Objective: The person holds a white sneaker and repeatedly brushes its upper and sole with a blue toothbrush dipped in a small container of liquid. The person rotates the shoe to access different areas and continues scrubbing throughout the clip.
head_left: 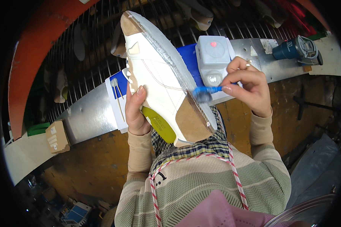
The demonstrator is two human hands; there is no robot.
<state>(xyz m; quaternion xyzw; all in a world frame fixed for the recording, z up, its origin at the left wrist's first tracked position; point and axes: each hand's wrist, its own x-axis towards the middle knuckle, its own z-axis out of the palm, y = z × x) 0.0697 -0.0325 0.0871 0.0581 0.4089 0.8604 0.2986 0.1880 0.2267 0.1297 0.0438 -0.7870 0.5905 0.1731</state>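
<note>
A white shoe upper with tan toe and heel panels [159,72] is stretched over a yellow-green shoe last [161,126]. It lies tilted on its side in front of me, its toe pointing away and its grey underside [166,39] facing right. My left hand [137,109] is closed around the shoe's left side, the thumb pressing on the white upper. Between the thumb and fingers of my right hand [250,83], a small blue-handled brush [213,89] is pinched. The brush's blurred dark bristles meet the lower edge near the tan heel panel.
A white dispenser bottle [214,53] and a clear cup [213,78] stand on the metal ledge. Thin swab-like sticks [118,96] lie on white paper at left. A blue tumbler [295,48] is far right, a small carton [57,138] far left. Behind, a roller rack carries other shoes [199,15].
</note>
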